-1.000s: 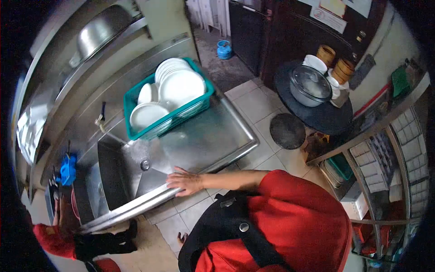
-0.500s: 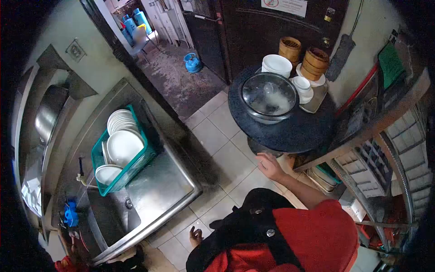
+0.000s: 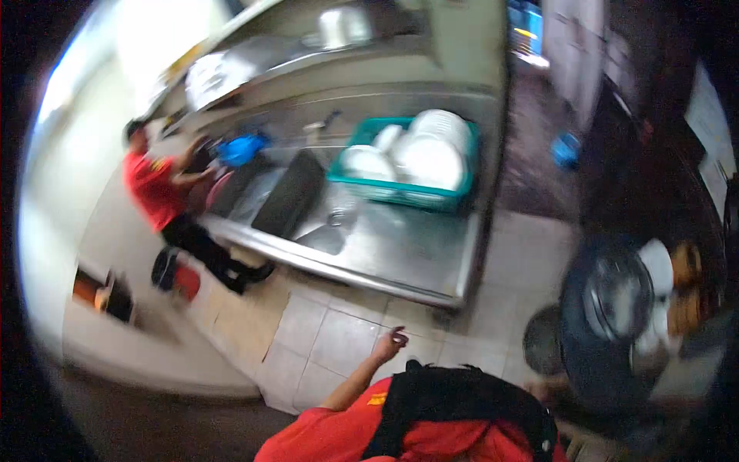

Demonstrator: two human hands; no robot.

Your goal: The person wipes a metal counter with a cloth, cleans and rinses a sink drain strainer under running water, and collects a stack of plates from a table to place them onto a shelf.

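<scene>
My left hand hangs over the tiled floor, in front of the steel sink counter. It holds nothing; its fingers are loosely bent and apart. A blurred part of my right hand shows beside my black strap, low at the right, near the dark round table; its fingers cannot be made out. On the counter, a green basket holds white plates and bowls, away from both hands.
Another person in a red top stands at the far left sink beside a blue item. A lidded pot, white bowls and bamboo steamers crowd the round table. A dark round stool stands near it.
The view has swung left, bringing the co-worker and whole sink into sight. My right hand went from the sink edge toward the round table, then low beside my body. My left hand reaches farther forward.
</scene>
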